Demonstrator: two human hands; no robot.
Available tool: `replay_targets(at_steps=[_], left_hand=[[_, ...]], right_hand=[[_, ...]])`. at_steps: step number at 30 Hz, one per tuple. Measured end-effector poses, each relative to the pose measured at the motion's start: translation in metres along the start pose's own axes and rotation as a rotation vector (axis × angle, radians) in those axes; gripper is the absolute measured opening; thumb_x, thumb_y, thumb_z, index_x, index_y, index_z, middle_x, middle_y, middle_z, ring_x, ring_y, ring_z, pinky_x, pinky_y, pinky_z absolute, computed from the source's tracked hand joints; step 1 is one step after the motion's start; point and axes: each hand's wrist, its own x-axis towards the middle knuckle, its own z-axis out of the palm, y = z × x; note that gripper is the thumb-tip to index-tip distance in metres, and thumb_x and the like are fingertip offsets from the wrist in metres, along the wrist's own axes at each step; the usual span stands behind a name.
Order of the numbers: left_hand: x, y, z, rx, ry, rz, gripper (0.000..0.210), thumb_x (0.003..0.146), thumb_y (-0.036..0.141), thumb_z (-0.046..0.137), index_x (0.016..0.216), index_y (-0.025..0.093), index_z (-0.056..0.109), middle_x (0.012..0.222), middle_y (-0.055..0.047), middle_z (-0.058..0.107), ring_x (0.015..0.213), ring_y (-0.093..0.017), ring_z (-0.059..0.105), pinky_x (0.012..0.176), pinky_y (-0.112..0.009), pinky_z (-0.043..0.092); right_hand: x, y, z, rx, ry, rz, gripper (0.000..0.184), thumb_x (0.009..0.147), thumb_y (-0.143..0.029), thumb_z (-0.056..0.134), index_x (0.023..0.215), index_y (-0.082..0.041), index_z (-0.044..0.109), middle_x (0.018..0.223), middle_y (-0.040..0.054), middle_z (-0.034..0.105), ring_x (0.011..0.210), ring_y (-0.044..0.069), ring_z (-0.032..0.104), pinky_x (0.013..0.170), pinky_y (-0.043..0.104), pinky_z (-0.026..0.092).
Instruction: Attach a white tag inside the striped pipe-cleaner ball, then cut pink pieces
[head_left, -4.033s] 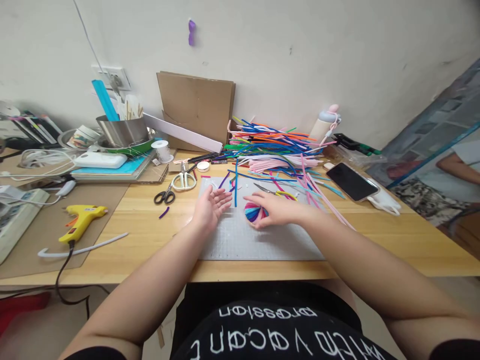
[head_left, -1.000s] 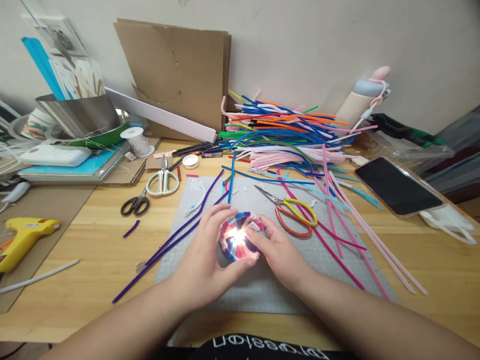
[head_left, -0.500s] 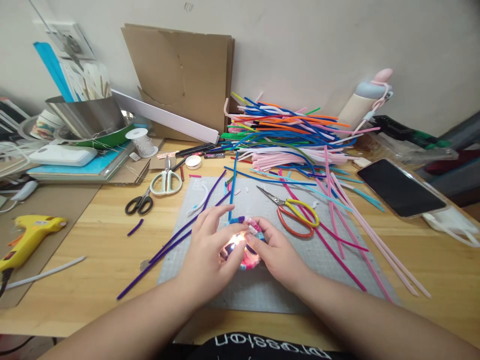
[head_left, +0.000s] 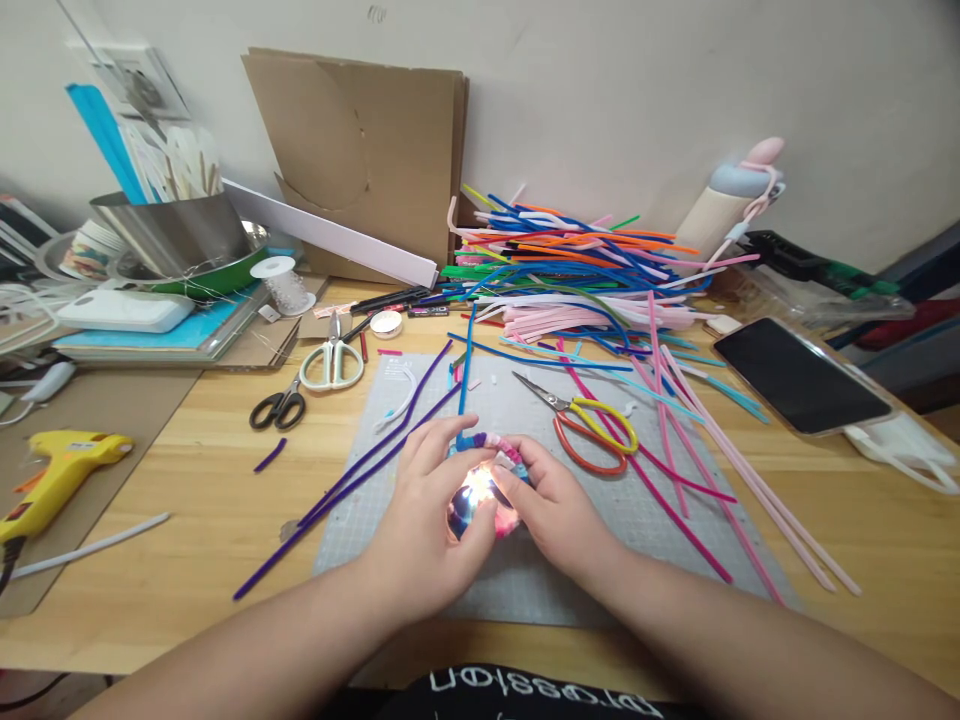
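Observation:
Between my two hands is a small ring wrapped in colourful pipe cleaners, in blue, purple, white and pink, with a bright light glowing at its middle. My left hand closes on its left side, thumb at the lower front. My right hand grips the right edge, thumb over the top of it. A blue pipe cleaner runs up and away from the ring's far edge. The fingers partly cover the ring, and glare hides its centre. Below it lies a grey cutting mat.
Scissors with yellow and red handles lie right of the hands, beside pink pipe cleaners. Purple pipe cleaners lie left. Behind is a pipe cleaner pile. A yellow glue gun is far left, a phone right.
My left fingers have curled in a little and its thumb has shifted slightly right along the ring. The ring has turned slightly; the right hand stays almost still.

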Motion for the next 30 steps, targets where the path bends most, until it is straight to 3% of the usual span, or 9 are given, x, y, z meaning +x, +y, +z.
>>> replay_targets(at_steps=[9, 13, 16, 19, 23, 30], left_hand=[[-0.002, -0.002, -0.001, -0.036, -0.082, -0.024, 0.042, 0.077, 0.021, 0.056, 0.118, 0.02, 0.053, 0.139, -0.011, 0.038, 0.13, -0.027, 0.031, 0.108, -0.047, 0.026], [-0.001, -0.004, -0.002, -0.167, 0.031, -0.084, 0.039, 0.079, 0.018, 0.054, 0.118, 0.02, 0.049, 0.133, -0.011, 0.042, 0.125, -0.025, 0.038, 0.105, -0.045, 0.031], [0.005, -0.009, -0.003, -0.349, 0.084, -0.26, 0.039, 0.078, 0.019, 0.054, 0.116, 0.02, 0.046, 0.119, -0.011, 0.051, 0.112, -0.023, 0.048, 0.095, -0.043, 0.041], [0.01, -0.016, -0.003, -0.572, -0.035, -0.488, 0.041, 0.076, 0.022, 0.056, 0.115, 0.018, 0.047, 0.116, -0.011, 0.054, 0.101, -0.022, 0.053, 0.081, -0.039, 0.048], [0.014, -0.019, -0.002, -0.615, -0.192, -0.564, 0.044, 0.069, 0.02, 0.062, 0.112, 0.016, 0.051, 0.108, -0.009, 0.059, 0.094, -0.021, 0.057, 0.082, -0.036, 0.047], [0.015, -0.015, 0.0, -0.519, -0.186, -0.609, 0.022, 0.07, 0.021, 0.061, 0.091, 0.017, 0.06, 0.086, -0.003, 0.065, 0.078, -0.018, 0.06, 0.076, -0.035, 0.047]], right_hand=[[0.006, -0.002, -0.002, 0.068, -0.002, 0.049, 0.025, 0.083, -0.034, 0.057, 0.104, -0.021, 0.055, 0.098, 0.0026, 0.062, 0.095, 0.019, 0.058, 0.086, 0.034, 0.045], [0.009, -0.004, -0.002, 0.233, 0.006, 0.15, 0.029, 0.078, -0.031, 0.06, 0.105, -0.022, 0.052, 0.097, 0.0022, 0.063, 0.093, 0.019, 0.06, 0.082, 0.033, 0.046], [0.008, -0.004, -0.002, 0.22, 0.017, 0.193, 0.031, 0.076, -0.028, 0.061, 0.104, -0.022, 0.048, 0.089, -0.0002, 0.062, 0.081, 0.017, 0.061, 0.073, 0.031, 0.047], [0.007, -0.006, -0.003, 0.083, -0.019, 0.192, 0.025, 0.077, -0.028, 0.059, 0.099, -0.022, 0.048, 0.087, -0.0007, 0.061, 0.077, 0.016, 0.059, 0.071, 0.031, 0.047], [0.005, -0.007, -0.002, -0.153, -0.069, 0.091, 0.016, 0.08, -0.025, 0.055, 0.096, -0.022, 0.052, 0.093, -0.0003, 0.06, 0.088, 0.018, 0.057, 0.079, 0.032, 0.046], [0.001, -0.001, -0.002, -0.166, -0.053, 0.004, 0.032, 0.08, -0.019, 0.053, 0.11, -0.024, 0.043, 0.11, 0.0039, 0.055, 0.1, 0.018, 0.055, 0.087, 0.036, 0.045]])
